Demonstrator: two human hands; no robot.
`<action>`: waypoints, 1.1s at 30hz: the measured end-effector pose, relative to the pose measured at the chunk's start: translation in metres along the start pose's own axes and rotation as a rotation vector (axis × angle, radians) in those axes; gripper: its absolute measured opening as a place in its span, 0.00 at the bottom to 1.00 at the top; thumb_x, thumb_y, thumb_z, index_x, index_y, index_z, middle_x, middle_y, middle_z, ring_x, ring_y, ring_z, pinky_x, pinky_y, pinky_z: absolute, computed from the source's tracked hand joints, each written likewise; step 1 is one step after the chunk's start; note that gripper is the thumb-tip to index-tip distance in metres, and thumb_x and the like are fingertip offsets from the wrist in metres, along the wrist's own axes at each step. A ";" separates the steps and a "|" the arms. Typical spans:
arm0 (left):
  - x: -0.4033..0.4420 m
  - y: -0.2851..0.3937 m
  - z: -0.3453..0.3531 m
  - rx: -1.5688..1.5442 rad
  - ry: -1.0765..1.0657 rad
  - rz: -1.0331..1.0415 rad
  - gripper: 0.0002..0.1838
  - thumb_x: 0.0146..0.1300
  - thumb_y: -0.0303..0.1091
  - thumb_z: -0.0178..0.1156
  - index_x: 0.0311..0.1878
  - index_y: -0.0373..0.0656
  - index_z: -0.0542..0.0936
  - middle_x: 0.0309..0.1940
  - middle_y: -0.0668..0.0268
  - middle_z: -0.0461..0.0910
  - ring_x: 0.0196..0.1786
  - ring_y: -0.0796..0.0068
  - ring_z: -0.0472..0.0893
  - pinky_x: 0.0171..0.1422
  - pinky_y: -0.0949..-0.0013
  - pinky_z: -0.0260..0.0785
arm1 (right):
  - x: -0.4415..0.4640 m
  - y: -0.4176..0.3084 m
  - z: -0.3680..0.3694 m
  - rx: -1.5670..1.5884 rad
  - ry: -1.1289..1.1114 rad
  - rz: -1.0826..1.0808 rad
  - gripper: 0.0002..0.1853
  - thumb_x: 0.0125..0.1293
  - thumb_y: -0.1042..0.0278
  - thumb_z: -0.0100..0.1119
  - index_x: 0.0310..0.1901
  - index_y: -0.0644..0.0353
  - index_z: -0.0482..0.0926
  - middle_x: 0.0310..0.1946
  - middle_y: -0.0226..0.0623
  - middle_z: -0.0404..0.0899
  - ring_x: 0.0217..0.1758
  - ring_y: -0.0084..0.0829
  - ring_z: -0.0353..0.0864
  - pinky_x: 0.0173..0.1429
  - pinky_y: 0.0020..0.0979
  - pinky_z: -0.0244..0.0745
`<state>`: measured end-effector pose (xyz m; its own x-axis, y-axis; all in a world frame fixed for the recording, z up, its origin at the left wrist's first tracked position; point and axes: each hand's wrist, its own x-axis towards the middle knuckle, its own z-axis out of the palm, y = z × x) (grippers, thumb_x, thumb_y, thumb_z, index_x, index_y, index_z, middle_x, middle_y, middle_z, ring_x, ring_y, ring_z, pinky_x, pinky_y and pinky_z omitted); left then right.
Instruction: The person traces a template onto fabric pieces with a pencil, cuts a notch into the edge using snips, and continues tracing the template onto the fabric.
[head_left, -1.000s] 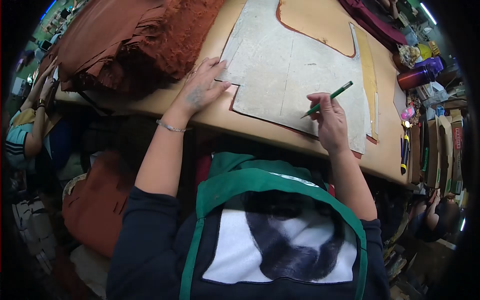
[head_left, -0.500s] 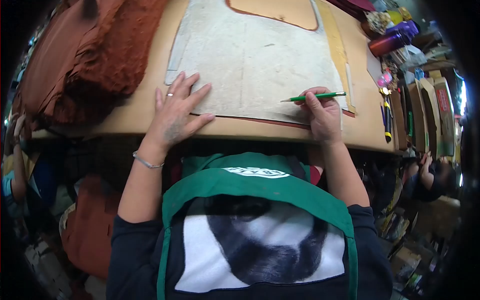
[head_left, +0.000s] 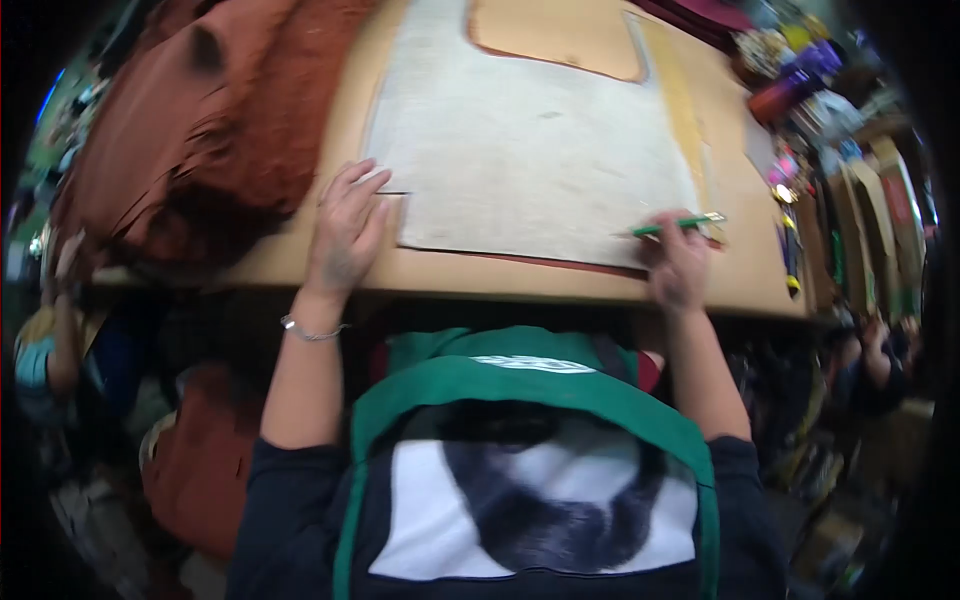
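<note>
One pale panel [head_left: 520, 150] laid over brown sheet [head_left: 590, 265] | right hand [head_left: 680, 265] pinching green pencil [head_left: 692, 221] | left hand [head_left: 348, 230] loosely spread | marks done/left: can't tell (blur)

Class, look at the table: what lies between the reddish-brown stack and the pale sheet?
In the head view, a strip of tan tabletop separates the stack from the pale sheet; the left hand is over the strip's near end.

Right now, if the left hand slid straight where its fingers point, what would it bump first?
Probably the pale sheet, at its left edge. The left hand might even be touching it; blur hides that.
</note>
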<state>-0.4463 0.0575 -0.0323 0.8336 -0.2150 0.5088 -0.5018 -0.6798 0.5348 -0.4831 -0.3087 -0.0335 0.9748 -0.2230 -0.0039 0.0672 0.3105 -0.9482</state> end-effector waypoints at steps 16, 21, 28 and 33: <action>0.035 -0.006 -0.004 -0.082 0.000 -0.360 0.24 0.51 0.29 0.60 0.51 0.28 0.70 0.40 0.51 0.73 0.40 0.58 0.75 0.48 0.65 0.68 | 0.089 -0.042 -0.092 -1.464 0.319 -0.121 0.17 0.52 0.65 0.59 0.40 0.68 0.73 0.28 0.48 0.74 0.31 0.42 0.75 0.39 0.36 0.71; 0.052 -0.020 0.005 -0.058 -0.013 -0.459 0.26 0.50 0.31 0.62 0.51 0.28 0.70 0.34 0.54 0.75 0.31 0.69 0.76 0.39 0.70 0.70 | 0.082 -0.040 -0.090 -1.485 0.330 -0.109 0.18 0.52 0.63 0.60 0.40 0.67 0.73 0.31 0.51 0.73 0.35 0.46 0.74 0.42 0.40 0.70; 0.068 -0.028 0.000 -0.050 -0.165 -0.567 0.26 0.48 0.33 0.66 0.49 0.29 0.72 0.30 0.62 0.69 0.28 0.77 0.74 0.35 0.75 0.69 | 0.072 -0.027 -0.082 -1.633 0.364 -0.261 0.17 0.56 0.64 0.56 0.43 0.66 0.72 0.35 0.50 0.69 0.41 0.50 0.70 0.46 0.44 0.66; 0.063 -0.039 0.010 -0.153 -0.072 -0.515 0.24 0.47 0.33 0.66 0.47 0.32 0.74 0.33 0.62 0.70 0.29 0.77 0.74 0.35 0.74 0.69 | 0.069 -0.026 -0.078 -1.663 0.378 -0.295 0.15 0.57 0.65 0.54 0.43 0.66 0.71 0.36 0.50 0.68 0.41 0.50 0.69 0.47 0.44 0.65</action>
<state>-0.3719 0.0640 -0.0277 0.9915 0.0683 0.1106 -0.0476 -0.6012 0.7977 -0.4338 -0.4040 -0.0335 0.8550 -0.3544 0.3786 -0.2907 -0.9321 -0.2159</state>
